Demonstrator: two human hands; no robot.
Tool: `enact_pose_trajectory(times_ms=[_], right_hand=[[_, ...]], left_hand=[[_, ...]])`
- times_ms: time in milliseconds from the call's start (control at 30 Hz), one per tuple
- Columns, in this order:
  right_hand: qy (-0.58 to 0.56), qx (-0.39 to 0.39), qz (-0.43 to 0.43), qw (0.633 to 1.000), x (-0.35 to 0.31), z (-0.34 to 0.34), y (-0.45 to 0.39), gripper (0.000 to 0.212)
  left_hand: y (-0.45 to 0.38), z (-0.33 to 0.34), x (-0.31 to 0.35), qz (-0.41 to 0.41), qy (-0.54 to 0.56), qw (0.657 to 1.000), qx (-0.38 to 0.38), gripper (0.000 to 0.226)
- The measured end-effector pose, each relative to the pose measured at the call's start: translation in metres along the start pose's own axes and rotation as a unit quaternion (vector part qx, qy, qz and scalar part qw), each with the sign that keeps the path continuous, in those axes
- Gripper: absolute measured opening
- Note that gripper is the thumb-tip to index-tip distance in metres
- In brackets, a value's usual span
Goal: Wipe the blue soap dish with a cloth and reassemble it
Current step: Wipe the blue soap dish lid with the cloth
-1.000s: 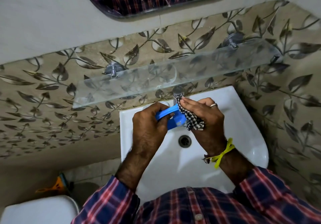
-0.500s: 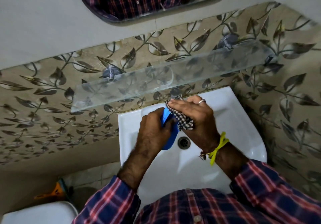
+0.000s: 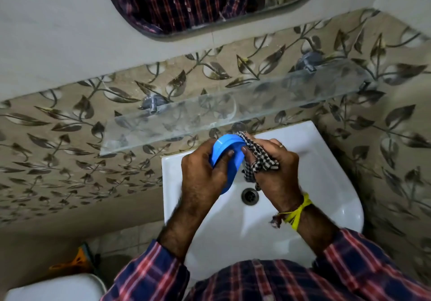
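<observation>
My left hand grips the blue soap dish over the white sink, holding it on edge with its outer underside turned toward me. My right hand holds a bunched black-and-white checked cloth pressed against the dish's right side. Only one blue piece shows; any other part of the dish is hidden by my hands.
A glass shelf juts from the leaf-patterned wall just above my hands, with the tap under it. The sink drain lies below my hands. A mirror hangs above. A white toilet tank is at the lower left.
My left hand has turned the dish, so more of its blue outer surface faces me now. The cloth in my right hand has shifted along the dish's right side.
</observation>
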State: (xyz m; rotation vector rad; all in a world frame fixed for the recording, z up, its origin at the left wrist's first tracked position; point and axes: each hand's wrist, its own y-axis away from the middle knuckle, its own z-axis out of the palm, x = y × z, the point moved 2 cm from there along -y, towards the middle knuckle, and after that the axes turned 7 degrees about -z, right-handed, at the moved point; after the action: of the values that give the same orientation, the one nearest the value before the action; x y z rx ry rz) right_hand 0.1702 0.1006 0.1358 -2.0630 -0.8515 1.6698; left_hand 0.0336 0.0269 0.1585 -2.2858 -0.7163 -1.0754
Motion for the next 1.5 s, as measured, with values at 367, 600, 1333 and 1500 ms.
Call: enact_pose_trajectory(times_ms=[367, 600, 1333, 1500], right_hand=[[0.052, -0.025, -0.046, 0.997, 0.0, 0.002, -0.007, 0.041], [0.089, -0.053, -0.048, 0.993, 0.002, 0.002, -0.007, 0.034], [-0.033, 0.014, 0.134, 0.99, 0.015, 0.006, 0.021, 0.009], [-0.009, 0.039, 0.141, 0.989, 0.022, 0.003, 0.011, 0.005]], left_hand=[[-0.001, 0.012, 0.005, -0.012, 0.049, 0.999, -0.014, 0.02], [-0.003, 0.013, -0.003, -0.065, 0.1, 0.993, -0.021, 0.009], [0.005, 0.014, 0.007, -0.008, 0.203, 0.974, 0.096, 0.014], [0.006, 0.016, 0.003, -0.039, 0.233, 0.968, 0.089, 0.018]])
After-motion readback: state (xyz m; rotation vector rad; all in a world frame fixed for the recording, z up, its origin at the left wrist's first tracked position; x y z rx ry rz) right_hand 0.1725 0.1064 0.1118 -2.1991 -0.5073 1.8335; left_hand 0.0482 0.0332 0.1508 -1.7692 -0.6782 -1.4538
